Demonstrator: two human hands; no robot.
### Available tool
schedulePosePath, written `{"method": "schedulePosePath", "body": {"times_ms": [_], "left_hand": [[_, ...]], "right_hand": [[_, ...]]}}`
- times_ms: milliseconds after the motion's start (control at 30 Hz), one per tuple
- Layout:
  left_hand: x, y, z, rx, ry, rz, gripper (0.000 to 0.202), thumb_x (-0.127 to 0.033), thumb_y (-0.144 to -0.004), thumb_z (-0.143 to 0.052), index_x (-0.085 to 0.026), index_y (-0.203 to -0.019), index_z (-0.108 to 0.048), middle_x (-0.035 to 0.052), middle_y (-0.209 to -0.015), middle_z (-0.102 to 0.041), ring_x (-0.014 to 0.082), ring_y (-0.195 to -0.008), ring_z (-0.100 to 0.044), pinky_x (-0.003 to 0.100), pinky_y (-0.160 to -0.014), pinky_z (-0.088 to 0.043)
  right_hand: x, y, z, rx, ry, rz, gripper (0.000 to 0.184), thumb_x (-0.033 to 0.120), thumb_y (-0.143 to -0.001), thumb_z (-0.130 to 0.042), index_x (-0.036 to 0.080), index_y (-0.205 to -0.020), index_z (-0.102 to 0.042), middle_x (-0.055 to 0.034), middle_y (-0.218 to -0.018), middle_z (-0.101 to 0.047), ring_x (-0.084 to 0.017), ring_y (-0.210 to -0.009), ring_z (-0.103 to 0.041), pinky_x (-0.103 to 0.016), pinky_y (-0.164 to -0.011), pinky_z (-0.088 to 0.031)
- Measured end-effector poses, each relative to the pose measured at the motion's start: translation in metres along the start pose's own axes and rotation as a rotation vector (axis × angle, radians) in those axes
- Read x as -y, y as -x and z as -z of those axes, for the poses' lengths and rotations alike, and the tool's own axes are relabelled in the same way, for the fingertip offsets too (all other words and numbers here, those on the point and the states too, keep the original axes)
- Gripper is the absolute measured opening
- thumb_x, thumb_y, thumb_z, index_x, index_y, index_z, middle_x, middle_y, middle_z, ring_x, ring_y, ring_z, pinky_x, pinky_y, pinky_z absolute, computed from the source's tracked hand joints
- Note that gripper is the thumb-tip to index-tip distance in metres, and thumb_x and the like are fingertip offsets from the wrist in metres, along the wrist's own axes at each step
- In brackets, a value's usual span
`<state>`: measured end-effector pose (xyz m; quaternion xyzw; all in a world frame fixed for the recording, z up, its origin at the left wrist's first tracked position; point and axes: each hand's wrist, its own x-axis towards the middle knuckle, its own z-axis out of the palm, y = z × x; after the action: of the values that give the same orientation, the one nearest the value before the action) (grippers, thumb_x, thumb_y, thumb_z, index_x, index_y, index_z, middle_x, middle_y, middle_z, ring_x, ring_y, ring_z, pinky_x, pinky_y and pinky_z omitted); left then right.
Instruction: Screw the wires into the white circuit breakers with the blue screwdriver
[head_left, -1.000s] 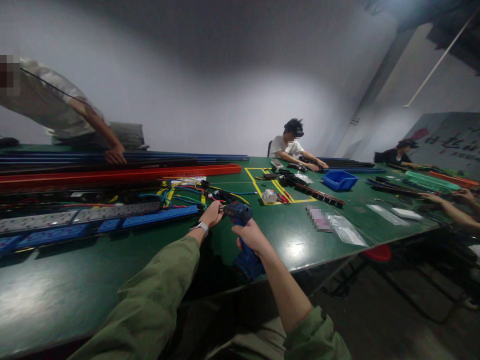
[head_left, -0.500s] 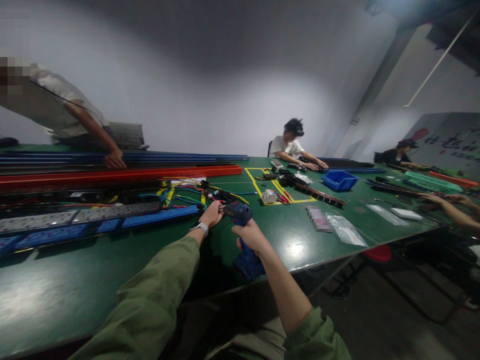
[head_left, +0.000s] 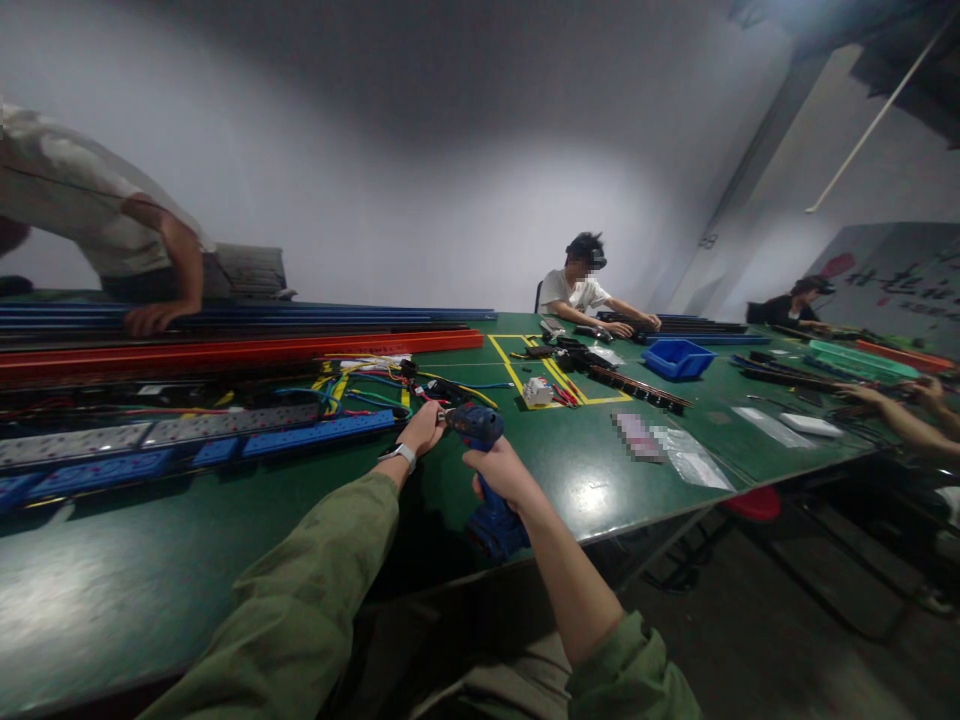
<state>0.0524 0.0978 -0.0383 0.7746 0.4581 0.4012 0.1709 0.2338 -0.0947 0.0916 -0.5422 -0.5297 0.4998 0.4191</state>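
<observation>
My right hand (head_left: 504,470) is wrapped round the grip of a blue cordless screwdriver (head_left: 484,478), whose battery base hangs at the table's near edge. The tool's nose points left toward my left hand (head_left: 424,427), which is closed at the tip, pinching something too small to make out. That hand wears a white watch and sits at the right end of a long blue and grey power strip (head_left: 187,442). A tangle of coloured wires (head_left: 375,382) lies just behind both hands.
Long red (head_left: 240,350) and blue rails (head_left: 300,315) run along the green table (head_left: 585,465). A blue bin (head_left: 676,358), plastic bags (head_left: 694,458) and a yellow-taped square lie to the right. Other people work at the far left, far side and right edge.
My hands and the screwdriver stay where they were. The person at the far left has slid their hand leftward along the blue rails and leaned further out of view.
</observation>
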Motion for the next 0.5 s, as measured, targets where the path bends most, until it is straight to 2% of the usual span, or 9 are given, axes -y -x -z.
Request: {"method": "schedulePosePath", "body": {"times_ms": [500], "left_hand": [[0.0082,-0.0018,-0.003,-0.001,-0.04,-0.032,0.018,-0.018,-0.084,-0.063,-0.02,-0.101,-0.057,0.0084,-0.101,-0.063,0.0222,-0.09,-0.059,0.038,-0.085,-0.05]], "right_hand": [[0.0032,0.0021,-0.0003,0.005,0.002,-0.021,0.027,0.015,-0.082,-0.06,0.02,-0.108,-0.054,0.011,-0.052,-0.048,-0.012,-0.035,-0.049,-0.021,-0.039,-0.036]]}}
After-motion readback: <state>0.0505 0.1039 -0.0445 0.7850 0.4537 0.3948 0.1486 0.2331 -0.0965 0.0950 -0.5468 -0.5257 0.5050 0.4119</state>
